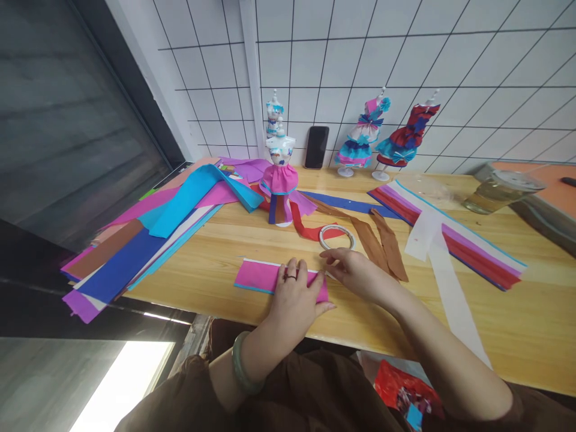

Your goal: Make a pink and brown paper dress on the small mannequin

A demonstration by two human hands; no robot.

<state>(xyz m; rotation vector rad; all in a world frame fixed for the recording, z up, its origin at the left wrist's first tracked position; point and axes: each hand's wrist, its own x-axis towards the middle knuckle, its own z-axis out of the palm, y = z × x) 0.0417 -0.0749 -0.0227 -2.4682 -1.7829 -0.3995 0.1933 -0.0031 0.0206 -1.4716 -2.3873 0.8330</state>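
A pink crepe-paper strip point(258, 274) lies near the table's front edge, with a white band along its far edge and a blue one along its near edge. My left hand point(294, 294) rests flat on its right part, fingers spread, covering much of it. Just past the strip's right end, my right hand point(353, 270) has its fingers pinched together low over the table; what they hold is too small to make out. A roll of tape point(337, 247) lies beyond my right hand. Behind the strip stands a small dress form point(281, 150) in a pink ruffled skirt.
Coloured paper strips point(121, 270) are piled at the left. Brown paper pieces point(369, 240), a red ribbon-like strip point(310, 231) and striped layered paper point(477, 258) lie rightward. Dressed forms point(360, 141), a phone point(317, 147) and a cup point(490, 192) stand farther back.
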